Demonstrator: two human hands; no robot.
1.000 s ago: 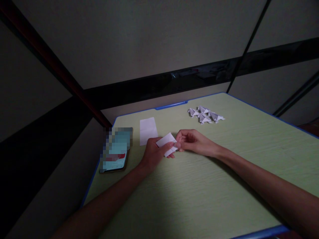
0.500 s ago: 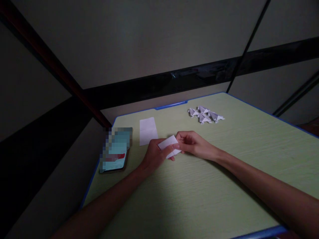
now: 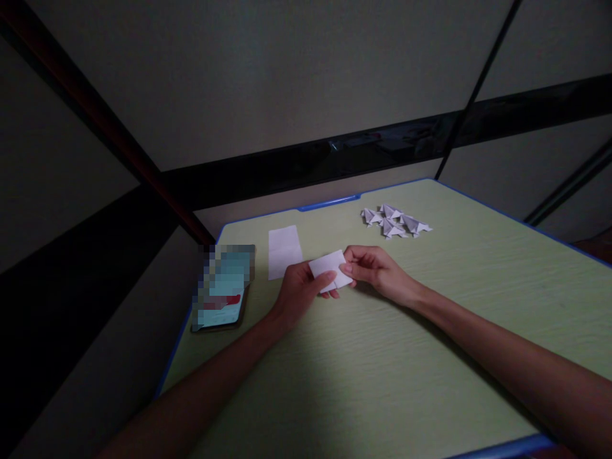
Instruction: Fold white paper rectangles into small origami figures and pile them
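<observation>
A small folded piece of white paper (image 3: 327, 264) is held between both hands above the middle of the table. My left hand (image 3: 297, 291) grips its left side, thumb on top and fingertips showing beneath. At the paper's right edge, my right hand (image 3: 371, 266) pinches it between thumb and curled fingers. A crease or flap edge shows near the lower right of the paper. Just beyond my left hand lies a flat white sheet (image 3: 284, 250) with a faint crease across it.
Several folded paper figures (image 3: 393, 220) sit in a cluster at the far right. A phone (image 3: 222, 290) with a lit, partly blurred screen lies at the left edge. The pale green table (image 3: 363, 382) has a blue rim, and panelled cabinet doors (image 3: 306, 76) stand behind it.
The folded paper has turned to lie more level and moved slightly up and right. My right hand has shifted a little right and now pinches its right edge.
</observation>
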